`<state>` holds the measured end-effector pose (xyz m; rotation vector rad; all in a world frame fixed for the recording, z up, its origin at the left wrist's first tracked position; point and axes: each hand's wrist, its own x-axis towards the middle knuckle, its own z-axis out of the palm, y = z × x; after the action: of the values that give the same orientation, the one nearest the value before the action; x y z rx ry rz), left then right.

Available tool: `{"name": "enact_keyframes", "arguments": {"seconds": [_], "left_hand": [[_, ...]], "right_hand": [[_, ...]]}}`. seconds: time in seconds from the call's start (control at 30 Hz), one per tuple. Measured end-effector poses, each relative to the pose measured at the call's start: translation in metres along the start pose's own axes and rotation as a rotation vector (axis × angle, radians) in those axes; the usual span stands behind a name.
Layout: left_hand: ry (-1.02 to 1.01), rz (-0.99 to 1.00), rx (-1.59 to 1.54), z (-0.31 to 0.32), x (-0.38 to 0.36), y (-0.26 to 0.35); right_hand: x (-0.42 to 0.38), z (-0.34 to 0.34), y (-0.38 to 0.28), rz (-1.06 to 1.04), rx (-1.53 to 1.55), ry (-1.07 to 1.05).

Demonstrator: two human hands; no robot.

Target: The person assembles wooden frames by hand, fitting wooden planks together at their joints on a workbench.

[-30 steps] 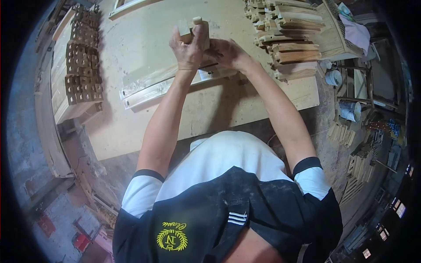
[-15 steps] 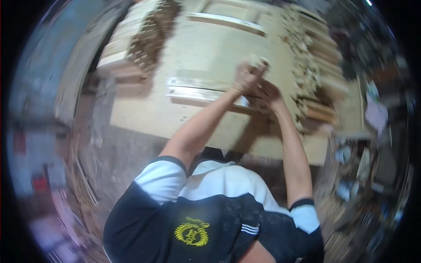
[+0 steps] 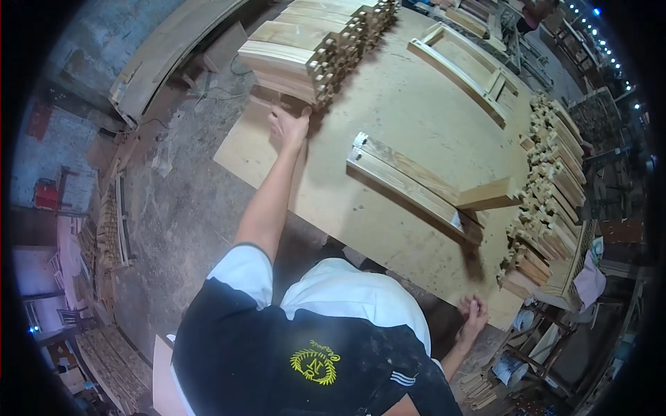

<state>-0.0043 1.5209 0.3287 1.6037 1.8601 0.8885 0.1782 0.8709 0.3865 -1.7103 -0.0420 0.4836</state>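
Stack of notched wood: on the tabletop, left side. Left hand at its near end, thumb apart from fingers; I cannot tell whether it grips. Right hand, loosely half-curled, by the near edge.

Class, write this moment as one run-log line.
left hand: by left wood stack | right hand: empty, near table edge | paired rails: lying on table

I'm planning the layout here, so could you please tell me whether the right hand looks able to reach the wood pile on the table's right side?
Probably yes: the right hand is by the near edge of the table, close to the near end of the wood pile, and nothing visible stands between them.
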Motion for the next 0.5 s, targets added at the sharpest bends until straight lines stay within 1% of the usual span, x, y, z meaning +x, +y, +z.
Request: {"name": "enact_keyframes", "arguments": {"seconds": [0.1,0.2,0.3,0.37,0.43,0.5], "left_hand": [[-0.043,0.023,0.168,-0.009,0.021,-0.005],[-0.064,0.065,0.198,-0.032,0.035,-0.019],[-0.138,-0.081,0.199,-0.07,0.043,-0.035],[-0.091,0.011,-0.13,-0.067,0.067,-0.058],[0.011,0.11,-0.116,-0.059,0.087,-0.065],[-0.114,0.051,0.098,-0.061,0.089,-0.036]], "right_hand": [[0.033,0.083,-0.038,-0.117,-0.043,-0.148],[0.043,0.134,-0.065,-0.286,-0.145,-0.324],[0.038,0.154,-0.074,-0.314,-0.146,-0.328],[0.037,0.162,-0.072,-0.289,-0.114,-0.309],[0.034,0.17,-0.065,-0.217,-0.06,-0.286],[0.032,0.187,-0.065,-0.206,-0.058,-0.306]]}}
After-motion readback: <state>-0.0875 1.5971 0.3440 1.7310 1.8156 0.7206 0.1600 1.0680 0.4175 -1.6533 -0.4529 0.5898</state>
